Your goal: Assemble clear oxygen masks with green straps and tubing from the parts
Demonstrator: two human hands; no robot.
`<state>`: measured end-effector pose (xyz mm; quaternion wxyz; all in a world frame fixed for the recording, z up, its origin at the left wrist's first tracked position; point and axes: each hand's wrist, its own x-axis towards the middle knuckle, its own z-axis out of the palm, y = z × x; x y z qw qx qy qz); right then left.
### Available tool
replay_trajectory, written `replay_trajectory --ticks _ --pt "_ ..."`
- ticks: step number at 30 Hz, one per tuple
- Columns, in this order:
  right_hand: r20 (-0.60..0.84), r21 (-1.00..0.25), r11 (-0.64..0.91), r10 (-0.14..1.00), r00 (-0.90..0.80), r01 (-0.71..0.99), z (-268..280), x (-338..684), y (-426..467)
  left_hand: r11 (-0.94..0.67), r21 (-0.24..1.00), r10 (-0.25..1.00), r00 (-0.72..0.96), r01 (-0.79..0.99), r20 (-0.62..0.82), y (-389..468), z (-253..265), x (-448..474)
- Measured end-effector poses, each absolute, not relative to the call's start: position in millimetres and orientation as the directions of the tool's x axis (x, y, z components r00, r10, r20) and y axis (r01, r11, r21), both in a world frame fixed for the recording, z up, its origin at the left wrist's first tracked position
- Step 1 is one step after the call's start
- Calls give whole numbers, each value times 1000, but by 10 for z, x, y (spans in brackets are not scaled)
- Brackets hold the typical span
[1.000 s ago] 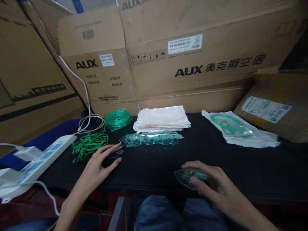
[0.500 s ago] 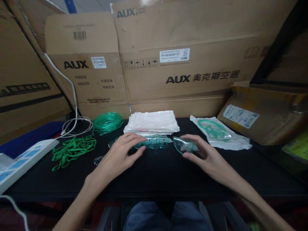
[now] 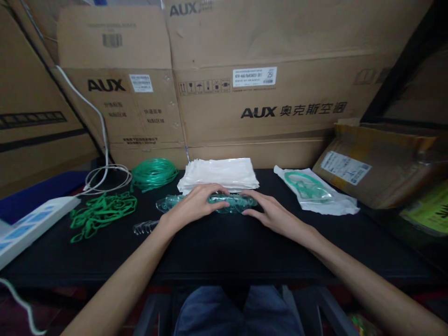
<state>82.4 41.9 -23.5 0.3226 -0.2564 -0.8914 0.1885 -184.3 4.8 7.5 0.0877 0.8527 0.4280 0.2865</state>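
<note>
A row of nested clear green oxygen masks (image 3: 235,201) lies across the middle of the black table. My left hand (image 3: 199,203) curves over its middle, fingers on the far side and thumb on the near side. At the right end, my right hand (image 3: 271,210) holds the row between thumb and fingers. Both palms hide part of the masks. Right behind stands a stack of white pouches (image 3: 220,171). Small clear pieces (image 3: 144,227) lie by my left forearm, too indistinct to name.
Green tubing (image 3: 154,173) is coiled at the back left, with tangled green straps (image 3: 105,210) in front. A white power strip (image 3: 42,219) lies at far left. To the right are a packaged mask (image 3: 345,203) and a cardboard box (image 3: 378,186). Large cartons (image 3: 210,126) wall the back.
My right hand has moved left with a single mask and now meets the row's right end. My left hand has shifted right and closed around the row. The view has tilted slightly.
</note>
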Motion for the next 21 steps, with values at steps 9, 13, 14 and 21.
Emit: replay_trajectory --ticks 9,13,14,21 --pt "507 -433 845 517 -689 315 -295 761 442 -656 396 749 490 643 446 132 6 -1893" --pt "496 -411 842 528 -689 349 -258 770 426 -650 397 754 483 648 445 128 29 -1876" --pt "493 -406 841 532 -689 358 -251 773 420 -649 394 754 484 650 444 131 33 -1872" --pt "484 -408 830 550 -681 380 -242 783 386 -640 382 760 476 667 442 141 35 -1865"
